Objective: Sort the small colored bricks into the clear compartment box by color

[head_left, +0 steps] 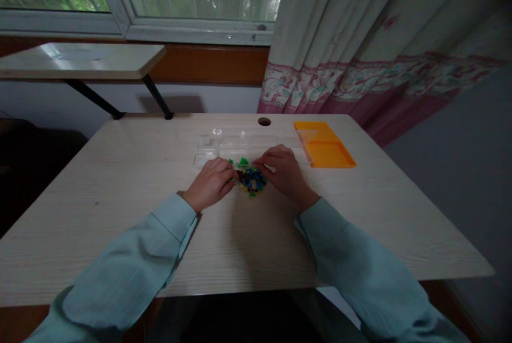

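Observation:
A small heap of mixed coloured pieces (253, 180), blue, yellow, green and dark, lies on the table between my hands; they look like tiny building bricks. My left hand (212, 182) is closed at the heap's left edge, fingertips against the pieces. Over the upper right of the heap, my right hand (283, 172) has its thumb and forefinger pinched together. What either hand's fingertips hold is too small to make out. Just behind the heap are a few green pieces (242, 162). Beyond the hands sits a clear plastic compartment box (233, 144), partly hidden by them.
An orange plastic tray or lid (332, 146) lies to the right, touching or overlapping the box's end. The pale wooden table (132, 215) has a round cable hole (264, 121) near its back edge. A raised shelf (92, 60) stands back left; a curtain (320, 65) hangs behind.

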Available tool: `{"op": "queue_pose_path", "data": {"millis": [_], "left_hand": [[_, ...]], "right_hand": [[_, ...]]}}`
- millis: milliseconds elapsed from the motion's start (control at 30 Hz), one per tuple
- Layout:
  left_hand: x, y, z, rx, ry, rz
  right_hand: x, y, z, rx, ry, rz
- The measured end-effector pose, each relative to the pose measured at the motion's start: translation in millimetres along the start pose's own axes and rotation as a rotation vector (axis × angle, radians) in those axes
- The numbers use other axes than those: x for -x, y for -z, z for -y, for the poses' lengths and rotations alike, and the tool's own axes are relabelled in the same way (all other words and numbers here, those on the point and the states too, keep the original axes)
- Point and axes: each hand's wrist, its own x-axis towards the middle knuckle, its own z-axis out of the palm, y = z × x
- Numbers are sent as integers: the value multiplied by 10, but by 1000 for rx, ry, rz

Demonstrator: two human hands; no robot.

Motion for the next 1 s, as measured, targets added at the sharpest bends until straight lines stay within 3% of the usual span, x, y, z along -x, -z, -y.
{"op": "queue_pose_path", "data": {"millis": [133,267,533,700,867,1000], "left_hand": [[7,0,28,8,-5,15],[-13,-31,20,6,0,14],[-32,-32,-8,2,-6,-4],[-22,-12,24,19,53,-130],[-20,0,92,0,186,-296],[-17,2,149,-31,277,-364]], "right_hand": [[-5,-185,38,-18,-109,-150],[-22,-292,58,-19,-152,-173],[-39,-311,6,4,-205,-192],[-44,-326,21,14,-180,-167],[-35,-350,33,21,-156,-130],[-22,-359,27,9,-148,-122]]}}
